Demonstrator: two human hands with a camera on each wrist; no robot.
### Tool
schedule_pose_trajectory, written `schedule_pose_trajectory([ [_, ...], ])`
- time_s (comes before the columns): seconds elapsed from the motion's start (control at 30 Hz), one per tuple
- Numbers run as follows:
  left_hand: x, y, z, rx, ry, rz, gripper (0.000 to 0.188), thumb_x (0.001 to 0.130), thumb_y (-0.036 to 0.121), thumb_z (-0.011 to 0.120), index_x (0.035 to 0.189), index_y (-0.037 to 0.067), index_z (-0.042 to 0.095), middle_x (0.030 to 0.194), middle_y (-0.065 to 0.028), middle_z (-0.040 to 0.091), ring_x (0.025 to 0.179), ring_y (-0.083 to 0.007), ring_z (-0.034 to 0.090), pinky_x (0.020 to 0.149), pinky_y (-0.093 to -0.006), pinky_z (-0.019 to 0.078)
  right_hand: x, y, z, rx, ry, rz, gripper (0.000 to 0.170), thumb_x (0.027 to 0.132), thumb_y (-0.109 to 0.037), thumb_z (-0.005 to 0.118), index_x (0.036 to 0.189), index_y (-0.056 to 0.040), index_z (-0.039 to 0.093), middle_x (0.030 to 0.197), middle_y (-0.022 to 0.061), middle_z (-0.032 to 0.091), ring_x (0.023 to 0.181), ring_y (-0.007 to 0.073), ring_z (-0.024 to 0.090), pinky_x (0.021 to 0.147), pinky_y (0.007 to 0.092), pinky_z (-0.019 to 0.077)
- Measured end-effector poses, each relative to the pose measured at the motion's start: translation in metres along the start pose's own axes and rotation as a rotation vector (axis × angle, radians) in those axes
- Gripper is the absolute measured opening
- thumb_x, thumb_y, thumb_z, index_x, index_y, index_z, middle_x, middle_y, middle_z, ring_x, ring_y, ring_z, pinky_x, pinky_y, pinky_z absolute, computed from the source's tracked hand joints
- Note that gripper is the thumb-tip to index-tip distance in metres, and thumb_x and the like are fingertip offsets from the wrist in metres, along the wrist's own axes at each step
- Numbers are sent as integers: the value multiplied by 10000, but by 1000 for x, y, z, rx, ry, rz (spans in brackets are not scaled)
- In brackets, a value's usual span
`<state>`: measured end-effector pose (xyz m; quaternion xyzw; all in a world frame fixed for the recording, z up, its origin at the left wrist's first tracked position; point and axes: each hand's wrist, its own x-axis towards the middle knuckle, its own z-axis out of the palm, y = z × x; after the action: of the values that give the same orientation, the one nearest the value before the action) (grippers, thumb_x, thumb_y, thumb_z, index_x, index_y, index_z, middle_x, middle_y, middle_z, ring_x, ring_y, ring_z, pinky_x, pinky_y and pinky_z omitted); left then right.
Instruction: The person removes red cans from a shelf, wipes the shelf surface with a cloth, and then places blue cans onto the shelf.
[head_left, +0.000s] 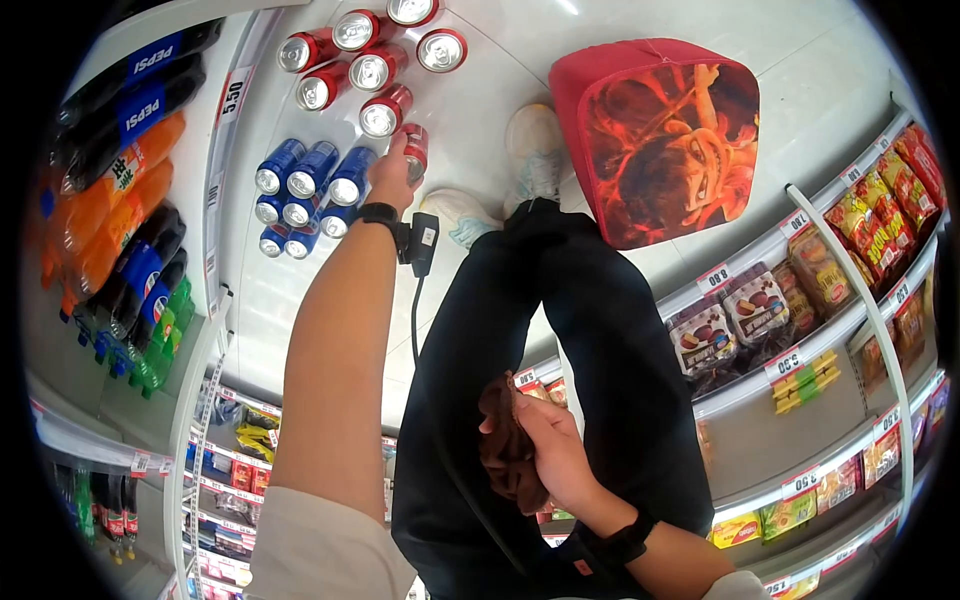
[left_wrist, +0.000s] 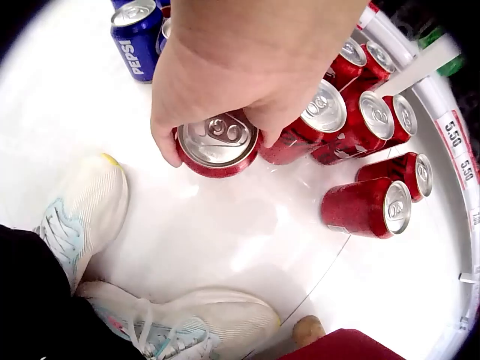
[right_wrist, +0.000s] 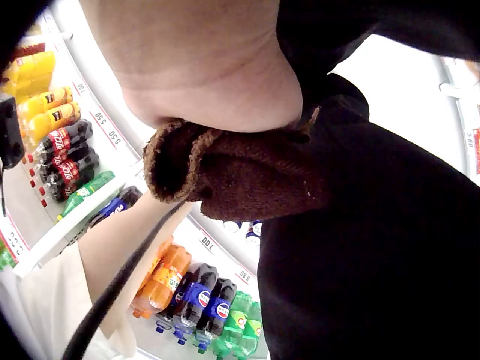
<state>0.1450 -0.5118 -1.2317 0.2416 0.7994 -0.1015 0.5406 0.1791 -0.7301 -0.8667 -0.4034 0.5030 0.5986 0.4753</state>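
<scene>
My left hand (head_left: 388,182) grips a red soda can (head_left: 415,152) from above, thumb and fingers round its sides near the silver lid, as the left wrist view also shows. Beside it on the floor stand several other red cans (head_left: 372,70), some of them tilted in the left wrist view. Blue Pepsi cans (left_wrist: 136,41) form a close group on the other side of the hand. Over the lap, my right hand (head_left: 562,462) holds a crumpled dark brown cloth (head_left: 508,455), its rough lighter edge (right_wrist: 171,161) folded open in the right wrist view.
A red block-shaped seat (head_left: 668,150) with a fiery cartoon picture stands by the shoes (head_left: 462,216). Drink bottles (head_left: 125,190) fill the shelf at left; packaged snacks (head_left: 755,305) line the curved shelves at right. A black cable (head_left: 418,340) hangs from the left wrist.
</scene>
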Motion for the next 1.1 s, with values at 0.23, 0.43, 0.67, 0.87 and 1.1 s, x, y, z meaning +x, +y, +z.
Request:
schedule_pose_trajectory([
  [0.23, -20, 4, -24, 15, -204, 26, 649, 879, 393, 684, 1362, 27, 452, 1366, -153, 467, 1160, -346, 541, 856, -490, 559, -2, 0, 3, -60, -50, -84, 325, 1039, -251, 443, 1022, 15, 629, 951, 57, 666, 844, 107, 615, 802, 251, 488],
  [0.43, -148, 3, -64, 250, -410, -20, 528, 959, 371, 541, 1403, 114, 417, 1380, -124, 463, 1174, -332, 533, 889, -550, 523, -28, -21, 17, 24, -70, -145, 334, 1031, -293, 465, 1021, 0, 625, 899, 64, 669, 739, 135, 636, 664, 276, 522],
  [0.67, -501, 81, -164, 83, -1025, 239, 572, 1017, 466, 428, 1443, 87, 381, 1386, -85, 488, 1221, -261, 541, 926, -459, 526, -229, -100, 116, -21, -496, -521, 305, 1041, -297, 450, 1058, -19, 575, 948, 49, 632, 815, 133, 603, 752, 266, 496],
  [0.87, -714, 112, -268, -222, -1382, 668, 680, 1020, 419, 460, 1547, 145, 129, 1507, -115, 341, 1354, -315, 427, 1040, -521, 462, -427, -81, 191, -1129, -638, -1631, 372, 878, -85, 650, 1225, 21, 569, 1351, 183, 437, 1224, 311, 490, 1025, 387, 403],
  [1.1, -753, 60, -395, -491, -1302, 891, 742, 949, 164, 621, 1530, 148, 160, 1493, -79, 339, 1365, -255, 403, 1077, -485, 423, -541, 32, 251, -1650, -857, -2117, 214, 745, -103, 734, 958, -111, 722, 1369, 149, 478, 1168, 317, 500, 944, 420, 387],
])
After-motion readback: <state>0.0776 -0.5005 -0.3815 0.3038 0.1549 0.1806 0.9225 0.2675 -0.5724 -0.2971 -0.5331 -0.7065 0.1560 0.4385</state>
